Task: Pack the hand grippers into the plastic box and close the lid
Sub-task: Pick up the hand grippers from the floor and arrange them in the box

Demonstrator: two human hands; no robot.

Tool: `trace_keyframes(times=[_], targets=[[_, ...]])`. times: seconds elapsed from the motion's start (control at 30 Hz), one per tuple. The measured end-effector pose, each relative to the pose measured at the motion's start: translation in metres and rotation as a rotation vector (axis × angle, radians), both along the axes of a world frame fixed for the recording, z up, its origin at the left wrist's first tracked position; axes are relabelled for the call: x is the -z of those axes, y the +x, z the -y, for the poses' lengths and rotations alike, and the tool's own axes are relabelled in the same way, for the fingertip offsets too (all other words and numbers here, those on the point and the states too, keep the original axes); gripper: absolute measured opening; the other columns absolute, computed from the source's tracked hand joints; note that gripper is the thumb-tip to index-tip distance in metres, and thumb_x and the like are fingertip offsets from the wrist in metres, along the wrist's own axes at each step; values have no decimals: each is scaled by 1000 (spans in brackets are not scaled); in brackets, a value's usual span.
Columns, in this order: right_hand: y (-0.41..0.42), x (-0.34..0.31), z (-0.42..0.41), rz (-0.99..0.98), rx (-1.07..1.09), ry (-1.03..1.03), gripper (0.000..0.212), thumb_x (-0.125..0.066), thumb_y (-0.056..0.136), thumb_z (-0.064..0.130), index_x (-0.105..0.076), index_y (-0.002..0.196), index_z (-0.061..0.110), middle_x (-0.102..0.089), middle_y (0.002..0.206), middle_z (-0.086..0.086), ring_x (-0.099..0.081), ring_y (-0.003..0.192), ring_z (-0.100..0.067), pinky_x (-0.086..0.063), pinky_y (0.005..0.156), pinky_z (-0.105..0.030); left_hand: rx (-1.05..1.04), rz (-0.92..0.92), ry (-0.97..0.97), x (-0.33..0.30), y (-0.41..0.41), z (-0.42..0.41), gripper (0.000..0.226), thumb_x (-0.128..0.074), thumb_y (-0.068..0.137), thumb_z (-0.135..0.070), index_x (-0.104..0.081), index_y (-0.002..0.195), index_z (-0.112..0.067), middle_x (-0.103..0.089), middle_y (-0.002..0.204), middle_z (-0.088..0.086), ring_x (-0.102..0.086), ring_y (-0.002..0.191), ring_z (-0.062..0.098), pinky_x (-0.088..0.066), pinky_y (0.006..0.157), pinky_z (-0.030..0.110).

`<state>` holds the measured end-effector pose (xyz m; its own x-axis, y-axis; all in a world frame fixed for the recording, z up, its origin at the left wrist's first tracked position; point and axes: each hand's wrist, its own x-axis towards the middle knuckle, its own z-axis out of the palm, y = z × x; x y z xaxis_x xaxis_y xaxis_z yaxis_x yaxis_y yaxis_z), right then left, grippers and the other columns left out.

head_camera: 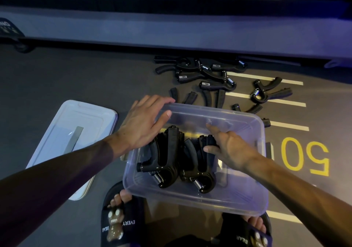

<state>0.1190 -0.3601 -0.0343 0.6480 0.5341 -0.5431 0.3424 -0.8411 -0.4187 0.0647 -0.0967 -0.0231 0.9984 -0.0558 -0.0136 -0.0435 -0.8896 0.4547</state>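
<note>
- The clear plastic box point(253, 199) is sitting low center of the frame on the dark floor point(47, 79), open on top.
- Its lid point(62, 132) is lying flat to the left, well apart from the rim.
- Left hand point(144, 121) is gripping the box's upper-left corner, fingers draped over the rim, thumb inside.
- Right hand point(228, 146) is reaching into the box, thumb and fingers holding the handle end of the right gripper point(202, 163).
- That one and the left gripper point(165, 161) are lying side by side, long axis running up-down the frame, springs toward the bottom edge.
- A loose pile of grippers point(205, 71) is waiting in the upper middle, beyond the box.
</note>
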Motion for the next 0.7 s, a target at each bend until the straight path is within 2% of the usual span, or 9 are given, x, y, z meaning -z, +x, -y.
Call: trace_keyframes(times=[0.17, 0.27, 0.33, 0.43, 0.53, 0.6, 0.7], targets=[[-6, -3, 1, 56, -31, -6, 70, -55, 93, 49, -21, 148, 21, -62, 114, -18, -57, 111, -36, -47, 90, -39, 2, 4, -4, 0, 0, 0, 42, -34, 105, -44, -48, 141, -29, -56, 129, -9, -49, 119, 15, -39, 98, 42], [-16, -1, -2, 101, -32, -47, 78, -59, 88, 54, -20, 146, 19, -63, 113, -17, -59, 109, -35, -50, 87, -39, 2, 7, -8, 0, -1, 0, 42, -34, 105, -44, -49, 140, -28, -57, 128, -9, -49, 119, 15, -39, 97, 41], [-24, 2, -5, 148, -41, -42, 79, -59, 87, 50, -19, 146, 15, -63, 115, -16, -59, 109, -36, -47, 90, -38, 2, 10, -7, 0, -1, 0, 42, -35, 105, -43, -49, 141, -28, -57, 129, -8, -49, 119, 15, -39, 97, 41], [-29, 7, -7, 202, -12, 22, 77, -60, 86, 44, -21, 144, 13, -66, 109, -13, -61, 103, -33, -43, 94, -38, 3, 11, -1, 0, 0, 0, 41, -35, 105, -44, -49, 141, -28, -56, 129, -10, -49, 119, 15, -39, 97, 41], [-31, 11, -9, 176, -31, -46, 91, -59, 88, 50, -8, 152, 10, -65, 114, -14, -60, 109, -32, -40, 104, -41, 4, 9, 0, 0, 0, 0, 42, -35, 105, -43, -49, 141, -28, -56, 129, -9, -49, 119, 14, -38, 97, 39], [-30, 10, -9, 140, -3, -80, 97, -57, 88, 55, -4, 154, 8, -62, 123, -16, -56, 117, -33, -40, 103, -38, 6, 11, 3, 0, 0, 0, 41, -35, 105, -43, -48, 141, -28, -56, 130, -10, -49, 119, 14, -38, 97, 40], [-24, 6, -7, -23, 161, -68, 96, -59, 84, 61, -16, 150, 7, -55, 131, -18, -52, 122, -34, -42, 96, -31, 6, 12, 5, 1, 0, -1, 41, -35, 105, -43, -48, 141, -28, -56, 130, -9, -48, 119, 14, -38, 97, 40]])
